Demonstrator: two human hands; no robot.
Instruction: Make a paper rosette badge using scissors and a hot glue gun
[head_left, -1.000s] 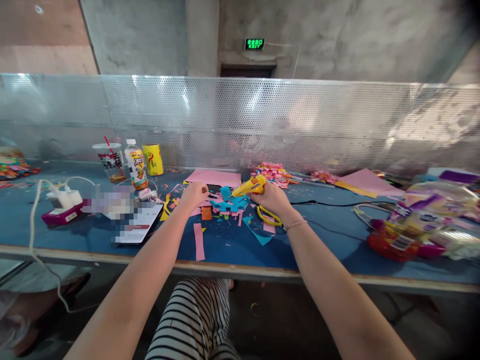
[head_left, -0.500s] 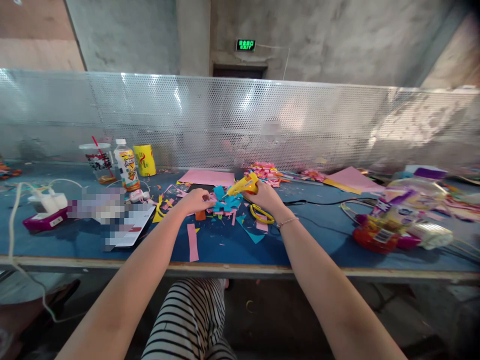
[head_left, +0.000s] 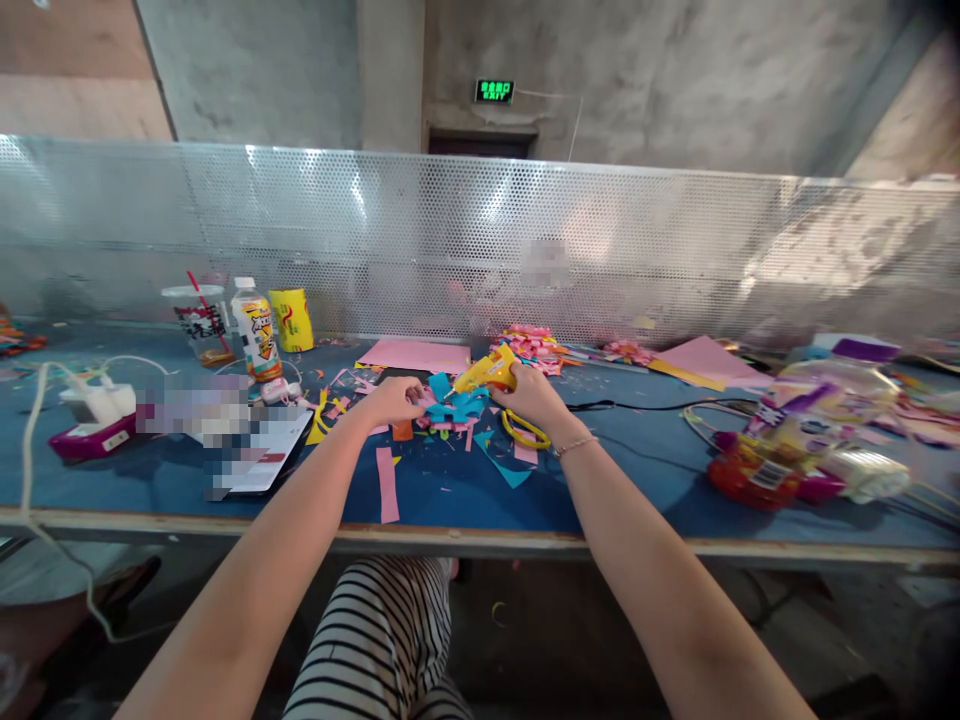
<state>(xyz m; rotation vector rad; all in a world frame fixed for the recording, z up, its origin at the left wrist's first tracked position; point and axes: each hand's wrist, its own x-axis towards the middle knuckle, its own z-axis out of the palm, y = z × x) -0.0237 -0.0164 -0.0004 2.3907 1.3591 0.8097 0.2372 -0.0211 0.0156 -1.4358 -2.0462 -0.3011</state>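
A yellow glue gun [head_left: 486, 370] is gripped in my right hand [head_left: 531, 398], its nozzle pointing left and down at a pile of blue paper pieces [head_left: 459, 404]. My left hand [head_left: 397, 400] is at the left edge of that pile, fingers bent and pinched together at the blue and pink paper; exactly what they hold is too small to tell. Below my right hand lie yellow-handled scissors [head_left: 525, 430]. A pink paper strip [head_left: 387, 485] and a teal paper scrap [head_left: 510, 470] are nearer the table's front edge.
Pink paper sheets [head_left: 412, 355] and a heap of pink paper pieces [head_left: 529, 345] lie behind my hands. At left stand a drink bottle [head_left: 256, 332], a plastic cup [head_left: 201, 325], a yellow can [head_left: 291, 320] and a purple power strip [head_left: 91, 440]. Clear packages [head_left: 765, 470] sit at right.
The glue gun and both hands stay almost in place. The whole view has shifted very slightly; nothing has visibly been taken up or let go.
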